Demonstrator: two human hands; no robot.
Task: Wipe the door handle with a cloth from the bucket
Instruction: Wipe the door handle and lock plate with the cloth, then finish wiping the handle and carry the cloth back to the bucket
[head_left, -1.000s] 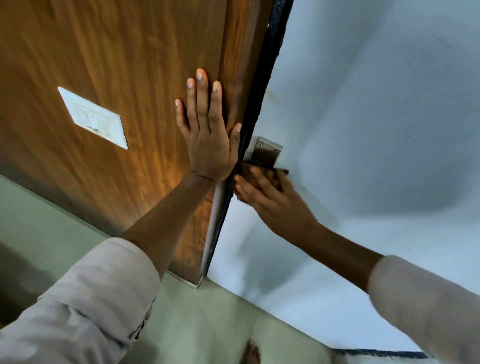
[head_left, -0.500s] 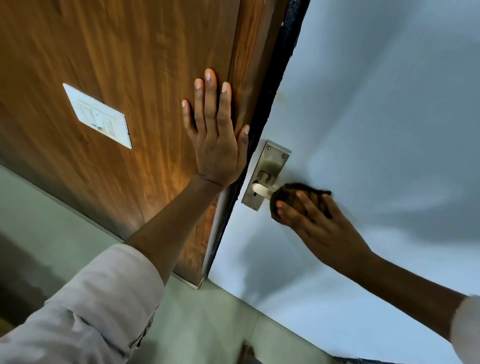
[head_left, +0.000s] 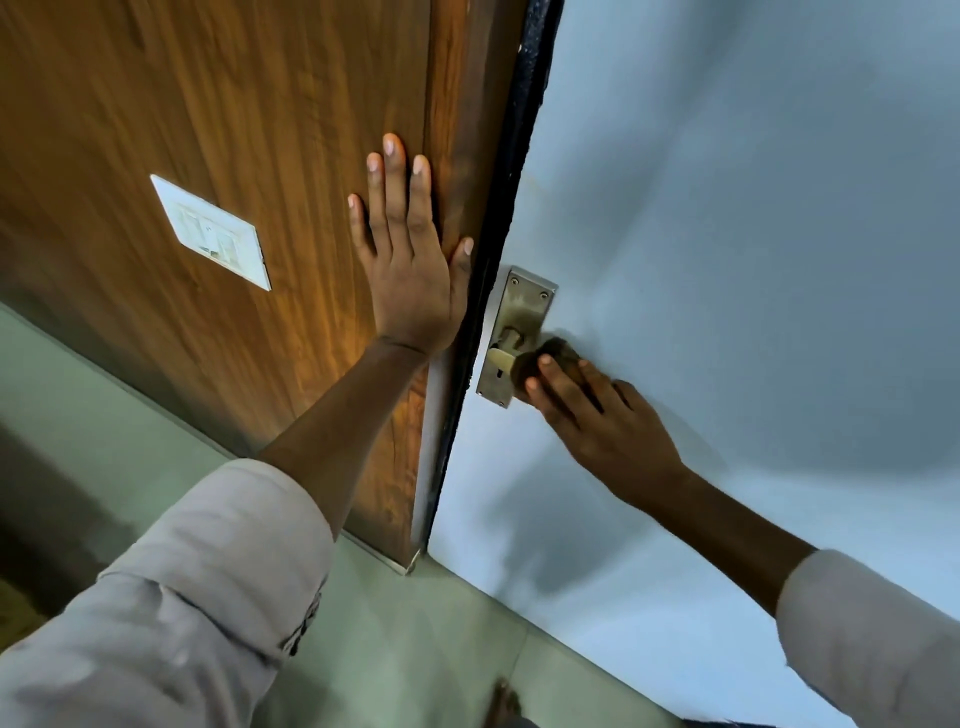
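Note:
A metal door handle (head_left: 503, 357) sticks out of its brushed steel backplate (head_left: 522, 312) on the pale blue-white door (head_left: 727, 208). My right hand (head_left: 597, 415) is wrapped around the lever with a dark brown cloth (head_left: 550, 353) bunched under its fingers; most of the lever is hidden by cloth and hand. My left hand (head_left: 410, 260) lies flat, fingers spread, on the brown wooden panel (head_left: 208, 130) just left of the black door edge (head_left: 519, 156).
A white switch plate (head_left: 210, 231) sits on the wooden panel to the left. Pale green floor tiles (head_left: 415, 649) lie below, with a bare foot (head_left: 501, 704) at the bottom edge. No bucket is in view.
My right hand slid the cloth out along the lever to the right, then back toward the backplate. The left hand stayed pressed on the wooden panel.

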